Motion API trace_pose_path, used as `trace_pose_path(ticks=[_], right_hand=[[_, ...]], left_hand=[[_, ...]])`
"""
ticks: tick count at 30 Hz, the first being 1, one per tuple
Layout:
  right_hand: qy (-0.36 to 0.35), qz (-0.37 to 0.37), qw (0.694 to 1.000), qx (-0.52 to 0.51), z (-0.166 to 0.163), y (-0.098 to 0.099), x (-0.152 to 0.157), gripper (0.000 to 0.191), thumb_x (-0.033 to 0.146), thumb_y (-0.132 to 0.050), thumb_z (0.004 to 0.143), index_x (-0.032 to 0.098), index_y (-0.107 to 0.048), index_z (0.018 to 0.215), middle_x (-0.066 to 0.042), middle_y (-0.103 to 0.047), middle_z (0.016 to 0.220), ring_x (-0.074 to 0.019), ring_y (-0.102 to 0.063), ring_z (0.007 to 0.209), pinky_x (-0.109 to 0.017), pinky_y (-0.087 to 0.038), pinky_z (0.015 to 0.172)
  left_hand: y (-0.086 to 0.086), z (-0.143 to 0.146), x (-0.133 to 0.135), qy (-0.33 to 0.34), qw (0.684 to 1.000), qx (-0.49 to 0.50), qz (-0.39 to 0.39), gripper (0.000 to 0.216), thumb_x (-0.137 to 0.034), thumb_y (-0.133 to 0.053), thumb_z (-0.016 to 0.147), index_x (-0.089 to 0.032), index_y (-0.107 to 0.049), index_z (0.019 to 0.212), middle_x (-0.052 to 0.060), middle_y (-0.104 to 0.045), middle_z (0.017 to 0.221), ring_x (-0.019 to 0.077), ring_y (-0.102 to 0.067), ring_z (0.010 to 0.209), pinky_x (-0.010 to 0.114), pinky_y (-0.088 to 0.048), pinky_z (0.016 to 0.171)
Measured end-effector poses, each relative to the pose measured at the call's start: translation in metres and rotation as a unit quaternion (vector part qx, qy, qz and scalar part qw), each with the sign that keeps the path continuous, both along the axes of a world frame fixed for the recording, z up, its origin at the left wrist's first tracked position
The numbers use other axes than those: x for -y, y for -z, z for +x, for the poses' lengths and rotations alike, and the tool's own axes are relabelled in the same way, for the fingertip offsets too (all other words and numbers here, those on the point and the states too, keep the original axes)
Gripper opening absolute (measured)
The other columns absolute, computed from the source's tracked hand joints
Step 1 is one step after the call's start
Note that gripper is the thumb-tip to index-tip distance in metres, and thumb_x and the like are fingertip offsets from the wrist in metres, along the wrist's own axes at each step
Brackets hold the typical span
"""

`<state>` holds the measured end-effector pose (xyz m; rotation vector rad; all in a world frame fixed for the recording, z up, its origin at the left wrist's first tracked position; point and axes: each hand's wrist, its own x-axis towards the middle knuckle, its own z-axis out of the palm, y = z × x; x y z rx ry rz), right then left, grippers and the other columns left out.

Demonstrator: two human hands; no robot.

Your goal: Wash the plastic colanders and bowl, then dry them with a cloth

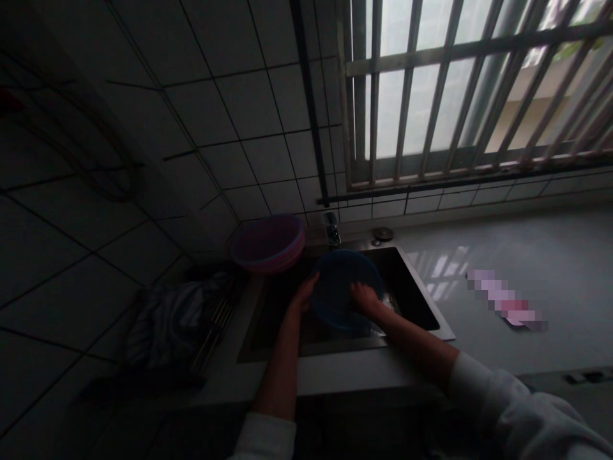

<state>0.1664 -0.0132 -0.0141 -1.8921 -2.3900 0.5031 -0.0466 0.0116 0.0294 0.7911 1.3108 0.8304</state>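
A round blue basin sits in the dark sink, below the faucet. My left hand holds the basin by its left side, with the thumb up at the rim. Over the inside of the basin, toward its right, is my right hand, its fingers curled in. Whatever it may be holding is hidden in the dim light. What lies in the basin is too dark to make out.
A pink basin stands at the sink's back left corner. Dark striped cloth lies at left beside a metal rack. A round drain cover sits behind the sink. A blurred pink item lies on the white counter.
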Motion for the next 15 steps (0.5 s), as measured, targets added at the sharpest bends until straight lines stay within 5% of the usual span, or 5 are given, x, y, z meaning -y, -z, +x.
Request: trace_pose_path(ticks=[4, 7, 11, 13, 15], right_hand=[[-0.034, -0.041, 0.997, -0.054, 0.011, 0.003, -0.009, 0.025, 0.016, -0.068, 0.091, 0.017, -0.074, 0.115, -0.017, -0.078, 0.114, -0.029, -0.076, 0.105, -0.033, -0.057, 0.087], [-0.009, -0.084, 0.947, -0.309, 0.03, -0.003, -0.021, 0.025, 0.022, -0.071, 0.089, 0.02, -0.073, 0.114, -0.009, -0.078, 0.114, -0.0241, -0.074, 0.104, -0.03, -0.057, 0.084], [0.076, -0.179, 0.666, -0.72, 0.05, -0.017, -0.034, 0.029, 0.036, -0.074, 0.086, 0.027, -0.067, 0.113, -0.003, -0.077, 0.115, -0.021, -0.074, 0.101, -0.035, -0.06, 0.086], [0.131, -0.191, 0.521, -0.822, 0.055, -0.024, -0.037, 0.022, 0.035, -0.073, 0.083, 0.028, -0.066, 0.103, 0.0, -0.077, 0.109, -0.0206, -0.075, 0.1, -0.038, -0.061, 0.089], [0.172, -0.194, 0.421, -0.869, 0.058, -0.03, -0.04, 0.014, 0.036, -0.067, 0.085, 0.026, -0.064, 0.095, -0.001, -0.077, 0.102, -0.022, -0.075, 0.099, -0.04, -0.063, 0.09]], left_hand=[[0.005, -0.004, -0.003, -0.047, 0.999, -0.002, 0.005, 0.042, -0.05, -0.06, 0.101, -0.015, -0.073, 0.118, 0.01, -0.077, 0.089, 0.0208, -0.073, 0.072, 0.033, -0.062, 0.07], [0.013, -0.009, -0.009, -0.071, 0.997, -0.03, 0.03, 0.042, -0.049, -0.063, 0.099, -0.017, -0.072, 0.124, 0.011, -0.079, 0.095, 0.0222, -0.076, 0.077, 0.034, -0.062, 0.071], [0.021, -0.013, -0.018, -0.067, 0.994, -0.052, 0.069, 0.041, -0.045, -0.067, 0.098, -0.018, -0.072, 0.129, 0.012, -0.08, 0.108, 0.0241, -0.078, 0.091, 0.035, -0.063, 0.08], [0.022, -0.015, -0.021, -0.069, 0.992, -0.063, 0.08, 0.04, -0.043, -0.067, 0.098, -0.018, -0.072, 0.128, 0.013, -0.08, 0.114, 0.0251, -0.078, 0.098, 0.036, -0.063, 0.085], [0.021, -0.015, -0.021, -0.073, 0.991, -0.072, 0.087, 0.039, -0.042, -0.069, 0.097, -0.018, -0.073, 0.128, 0.014, -0.079, 0.119, 0.0265, -0.078, 0.104, 0.038, -0.063, 0.09]])
